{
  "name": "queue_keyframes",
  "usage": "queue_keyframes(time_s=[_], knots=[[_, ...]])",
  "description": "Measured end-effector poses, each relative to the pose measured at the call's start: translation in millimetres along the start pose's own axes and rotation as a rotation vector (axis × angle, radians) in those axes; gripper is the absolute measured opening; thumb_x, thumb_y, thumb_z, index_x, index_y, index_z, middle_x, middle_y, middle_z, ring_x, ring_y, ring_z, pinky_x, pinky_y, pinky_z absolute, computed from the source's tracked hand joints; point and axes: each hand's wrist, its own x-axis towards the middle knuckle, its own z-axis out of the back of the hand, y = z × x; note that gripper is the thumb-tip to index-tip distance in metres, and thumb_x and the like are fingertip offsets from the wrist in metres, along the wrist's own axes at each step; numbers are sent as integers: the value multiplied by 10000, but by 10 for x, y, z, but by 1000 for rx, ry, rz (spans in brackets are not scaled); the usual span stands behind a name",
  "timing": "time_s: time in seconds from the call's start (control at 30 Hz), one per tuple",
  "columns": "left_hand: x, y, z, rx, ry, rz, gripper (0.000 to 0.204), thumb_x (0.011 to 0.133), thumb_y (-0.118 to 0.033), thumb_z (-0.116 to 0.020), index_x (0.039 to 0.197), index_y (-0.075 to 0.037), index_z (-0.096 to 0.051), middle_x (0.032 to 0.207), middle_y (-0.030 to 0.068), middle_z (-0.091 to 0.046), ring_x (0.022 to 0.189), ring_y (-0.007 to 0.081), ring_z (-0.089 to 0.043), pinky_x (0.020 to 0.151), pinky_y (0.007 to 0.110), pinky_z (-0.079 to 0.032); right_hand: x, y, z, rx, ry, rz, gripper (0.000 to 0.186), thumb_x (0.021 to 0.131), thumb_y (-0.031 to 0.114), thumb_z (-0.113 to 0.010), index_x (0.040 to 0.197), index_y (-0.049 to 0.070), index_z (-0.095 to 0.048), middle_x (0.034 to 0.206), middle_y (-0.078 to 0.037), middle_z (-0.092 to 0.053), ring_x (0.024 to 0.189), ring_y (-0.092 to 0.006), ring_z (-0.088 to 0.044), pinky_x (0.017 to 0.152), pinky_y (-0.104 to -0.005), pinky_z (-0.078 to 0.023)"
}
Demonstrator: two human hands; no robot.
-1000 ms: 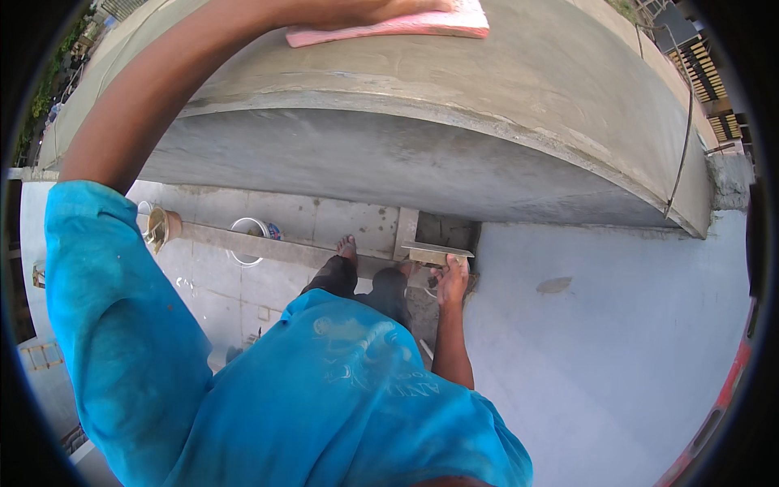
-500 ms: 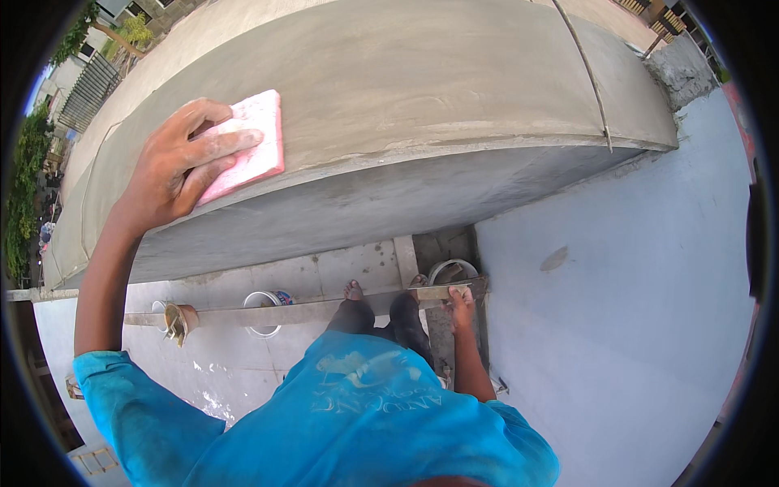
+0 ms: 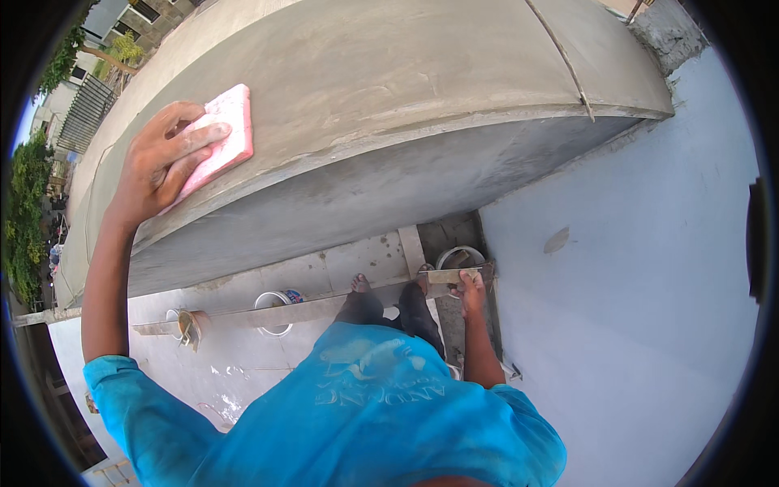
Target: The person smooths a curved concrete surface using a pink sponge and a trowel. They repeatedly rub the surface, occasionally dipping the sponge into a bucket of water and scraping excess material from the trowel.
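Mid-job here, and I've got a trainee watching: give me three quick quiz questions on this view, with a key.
1. Multiple choice: where is the pink block?
A) inside a bucket
B) against the grey surface
C) on the floor

2. True or false: both hands hold the same thing.

3. Fill in the colour: the person's shirt is ____.

Key:
1. B
2. False: the left hand holds the pink block, the right hand a flat tool.
3. Blue
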Motion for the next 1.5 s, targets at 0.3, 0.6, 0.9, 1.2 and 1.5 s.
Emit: queue_keyframes(time_s=[0.3, 0.6, 0.9, 1.2, 1.5], knots=[[1939, -505, -886, -4, -73, -413, 424, 917, -124, -665, 1289, -315, -737, 1227, 96, -675, 1055, 316, -667, 926, 424, -553, 45, 98, 14, 31, 9, 35, 268, 947, 329, -727, 1136, 173, -618, 1035, 9, -696, 951, -146, -654, 739, -341, -540], [513, -313, -274, 50, -33, 19, 350, 907, -86, -717, 1234, -202, -769, 1077, 105, -673, 940, 276, -669, 801, 375, -542, 203, 146, -114, -77, 24, -7, 290, 928, 350, -744, 1126, 171, -631, 1033, 16, -692, 940, -142, -650, 732, -342, -537], [1360, 180, -477, 314, -98, 617, 332, 1024, -321, -589, 1289, -178, -729, 1070, 108, -704, 944, 313, -701, 808, 403, -536, 259, -130, 396, -95, -98, -32, 308, 926, 333, -746, 1150, 160, -624, 1041, -11, -703, 901, -171, -688, 699, -343, -547], [1720, -682, -876, -13, -98, -162, 286, 1004, -302, -626, 1220, -181, -768, 1093, 84, -701, 961, 292, -691, 817, 417, -552, 182, -156, 452, 9, -82, -35, 279, 920, 332, -751, 1097, 155, -627, 1014, -1, -700, 886, -164, -683, 677, -338, -542], [601, 603, -56, 524, 82, 864, 406, 1052, -399, -486, 1340, -206, -698, 1097, 114, -720, 964, 300, -715, 805, 419, -557, 298, 53, 543, -78, -55, -48, 309, 930, 328, -740, 1154, 167, -603, 1046, -2, -677, 923, -160, -648, 655, -326, -511]])
